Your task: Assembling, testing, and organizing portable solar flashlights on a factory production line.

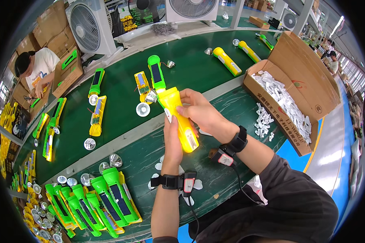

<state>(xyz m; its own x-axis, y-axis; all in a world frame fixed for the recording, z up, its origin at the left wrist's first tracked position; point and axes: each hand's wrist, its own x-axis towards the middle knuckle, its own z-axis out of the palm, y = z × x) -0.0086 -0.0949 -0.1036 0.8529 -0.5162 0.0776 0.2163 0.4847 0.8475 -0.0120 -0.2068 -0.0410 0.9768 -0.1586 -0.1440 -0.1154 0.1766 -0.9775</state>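
Note:
A yellow flashlight casing (187, 135) is tilted over the near side of the bench, its wide head end pointing up and left. A green edge shows at its head. My right hand (200, 110) grips it from the right, with the thumb pressed on the yellow side. From below, my left hand (173, 139) closes on the left side, its thumb by a small white strip on the casing. Some of the left fingers are hidden behind the casing. Just beyond the head end lie a silver reflector (142, 109) and an opened green flashlight half (156, 73).
Several green and yellow flashlights (111, 192) stand in a row at near left. An open cardboard box (271, 103) of small white plastic pieces sits at right, with loose pieces (263, 121) beside it. A green conveyor belt (123, 129) carries more flashlights. A co-worker (40, 71) sits at far left.

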